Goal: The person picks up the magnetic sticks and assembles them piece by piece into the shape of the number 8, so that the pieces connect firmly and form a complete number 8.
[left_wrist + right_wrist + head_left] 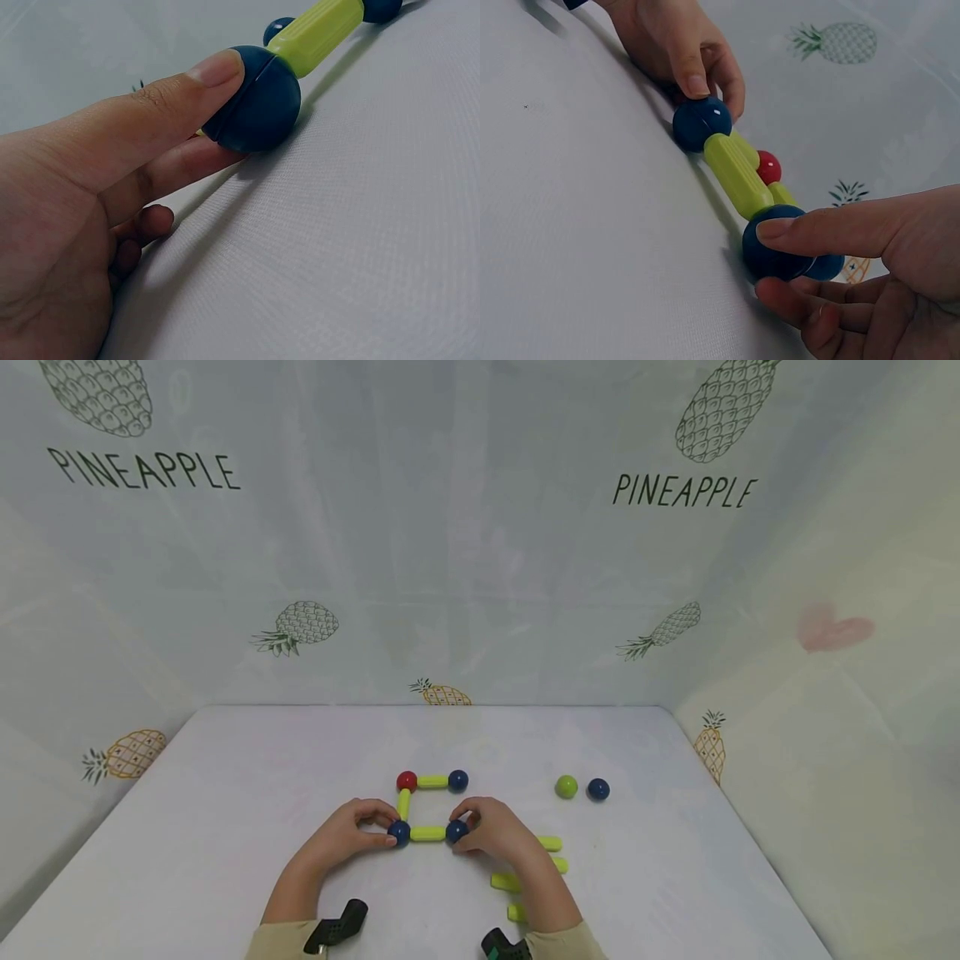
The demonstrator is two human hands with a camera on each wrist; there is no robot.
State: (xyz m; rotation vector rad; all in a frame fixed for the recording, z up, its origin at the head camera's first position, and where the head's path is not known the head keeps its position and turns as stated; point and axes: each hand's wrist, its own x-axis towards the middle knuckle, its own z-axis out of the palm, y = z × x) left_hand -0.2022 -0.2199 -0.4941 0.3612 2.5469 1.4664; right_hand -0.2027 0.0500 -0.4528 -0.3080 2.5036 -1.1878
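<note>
On the white table, a three-sided frame of balls and yellow-green rods lies between the hands. My left hand [347,837] pinches the blue ball [262,101] at its near left corner between thumb and finger. The blue ball [771,244] at the near right end is pinched by my right hand [491,829]. A near rod [428,834] joins these two balls. From the left corner, a side rod [404,804] runs back to a red ball [407,781]. A far rod [432,782] links that to another blue ball [458,781].
Several loose yellow-green rods, among them one rod [506,882], lie beside and partly under the right forearm. Farther right sit a green ball [566,787] and a loose blue ball [598,789]. A pineapple-printed sheet [480,568] rises behind the table.
</note>
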